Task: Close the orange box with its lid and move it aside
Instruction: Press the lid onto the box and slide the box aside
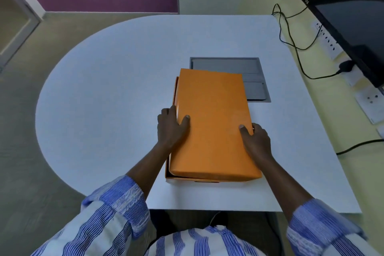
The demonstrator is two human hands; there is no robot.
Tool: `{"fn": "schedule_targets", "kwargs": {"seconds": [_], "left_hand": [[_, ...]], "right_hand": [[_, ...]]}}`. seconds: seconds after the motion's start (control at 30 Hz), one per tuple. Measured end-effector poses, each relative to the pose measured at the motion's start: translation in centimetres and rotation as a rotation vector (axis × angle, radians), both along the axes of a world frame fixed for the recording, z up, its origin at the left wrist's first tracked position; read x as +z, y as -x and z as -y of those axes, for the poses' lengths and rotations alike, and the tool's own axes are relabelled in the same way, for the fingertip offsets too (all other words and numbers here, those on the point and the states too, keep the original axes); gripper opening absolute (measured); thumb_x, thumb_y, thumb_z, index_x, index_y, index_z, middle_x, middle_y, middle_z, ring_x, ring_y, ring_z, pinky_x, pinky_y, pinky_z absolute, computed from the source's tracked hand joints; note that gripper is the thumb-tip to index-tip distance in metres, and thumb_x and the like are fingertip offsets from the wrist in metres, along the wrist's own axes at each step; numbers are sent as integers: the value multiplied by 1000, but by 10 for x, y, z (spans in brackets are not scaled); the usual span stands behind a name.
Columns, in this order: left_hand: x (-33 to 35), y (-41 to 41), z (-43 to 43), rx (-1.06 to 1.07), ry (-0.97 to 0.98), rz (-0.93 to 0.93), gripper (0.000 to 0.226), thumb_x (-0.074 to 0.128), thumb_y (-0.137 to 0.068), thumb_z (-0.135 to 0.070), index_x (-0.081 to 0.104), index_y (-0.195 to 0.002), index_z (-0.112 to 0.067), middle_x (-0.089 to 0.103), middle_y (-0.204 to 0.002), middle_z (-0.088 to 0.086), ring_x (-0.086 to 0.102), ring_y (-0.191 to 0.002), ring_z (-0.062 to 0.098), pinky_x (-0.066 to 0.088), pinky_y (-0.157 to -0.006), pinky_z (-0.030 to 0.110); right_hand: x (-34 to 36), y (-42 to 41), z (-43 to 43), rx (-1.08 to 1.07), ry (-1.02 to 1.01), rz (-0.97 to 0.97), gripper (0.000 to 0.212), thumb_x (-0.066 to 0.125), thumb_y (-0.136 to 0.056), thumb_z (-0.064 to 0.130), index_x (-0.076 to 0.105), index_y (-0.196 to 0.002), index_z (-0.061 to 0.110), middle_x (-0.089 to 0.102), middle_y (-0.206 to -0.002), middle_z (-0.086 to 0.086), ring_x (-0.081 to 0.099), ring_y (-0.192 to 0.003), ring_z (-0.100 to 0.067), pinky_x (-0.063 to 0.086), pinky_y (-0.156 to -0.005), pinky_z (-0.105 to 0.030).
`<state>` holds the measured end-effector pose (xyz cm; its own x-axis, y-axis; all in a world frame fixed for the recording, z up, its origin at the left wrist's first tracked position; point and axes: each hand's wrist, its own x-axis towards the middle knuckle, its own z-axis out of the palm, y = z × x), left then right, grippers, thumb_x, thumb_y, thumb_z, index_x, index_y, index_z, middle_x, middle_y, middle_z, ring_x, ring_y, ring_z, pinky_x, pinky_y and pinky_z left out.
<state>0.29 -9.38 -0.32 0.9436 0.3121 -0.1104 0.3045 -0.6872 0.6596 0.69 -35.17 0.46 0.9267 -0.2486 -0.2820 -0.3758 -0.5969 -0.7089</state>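
The orange box (170, 164) sits near the desk's (104, 100) front edge, its lid (214, 127) skewed rightward and not seated. Left hand (169, 129) and right hand (256, 141) grip the lid's sides, fingers closed on it. Pressing down while misaligned could jam or crush a wall. No readable writing

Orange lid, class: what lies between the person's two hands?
The head view shows only the orange lid spanning between left hand and right hand.
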Motion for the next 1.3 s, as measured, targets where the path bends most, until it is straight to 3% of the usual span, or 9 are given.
{"fn": "schedule_targets", "kwargs": {"seconds": [0.3,0.43,0.57,0.7,0.77,0.87,0.97,1.17,1.3], "left_hand": [[-7,25,-7,149,175,-46,60,54,-97,-55,53,-138,-11,56,-135,13,59,-117,29,43,-85,34],[-7,33,-12,169,207,-100,60,54,-97,-55,52,-137,-11,61,-135,11,63,-114,28,54,-92,39],[-7,42,-11,154,226,-177,63,52,-98,-54,47,-145,-13,59,-143,12,63,-120,33,54,-100,50],[-6,49,-6,139,165,-239,73,49,-96,-63,45,-145,-9,58,-143,14,62,-122,35,53,-100,51],[-7,53,-1,144,90,-271,77,46,-95,-67,45,-142,-7,58,-142,15,61,-122,36,53,-100,52],[-11,64,14,170,-58,-263,78,44,-93,-71,44,-138,-8,59,-138,15,60,-121,37,54,-96,50],[-17,76,26,183,-160,-241,87,42,-90,-75,34,-147,-10,55,-141,16,58,-124,38,52,-91,49],[-29,89,32,188,-215,-193,95,37,-90,-79,18,-158,-14,53,-145,13,60,-124,36,55,-91,50],[-33,89,32,181,-216,-205,96,36,-90,-79,16,-158,-15,51,-147,13,58,-126,37,54,-93,52]], "right_hand": [[-6,2,3,53,-103,-73,55,49,-95,57,51,-135,19,62,-127,-6,54,-96,-21,42,-81,-35],[-10,4,-2,108,-101,-66,58,52,-93,59,50,-135,20,62,-128,-6,57,-98,-22,45,-80,-37],[-12,3,-2,145,-82,-83,65,54,-91,60,46,-139,18,60,-133,-8,60,-111,-30,48,-85,-40],[-9,6,0,183,-137,-141,74,56,-86,68,40,-141,21,58,-135,-6,58,-104,-26,50,-85,-42],[-9,13,-2,201,-128,-140,79,55,-84,71,34,-144,22,55,-139,-7,58,-112,-30,50,-89,-44],[-13,28,-8,206,-27,-95,93,51,-85,72,15,-154,21,44,-150,-11,51,-128,-36,46,-100,-52],[-20,43,-10,232,104,-41,98,45,-86,74,-2,-157,25,37,-154,-13,49,-130,-38,45,-100,-54],[-34,57,-15,260,265,63,95,40,-89,73,-5,-157,24,37,-152,-15,54,-122,-39,51,-86,-50],[-38,57,-16,252,297,70,95,41,-89,72,-4,-157,22,34,-154,-15,53,-124,-39,51,-86,-51]]}}
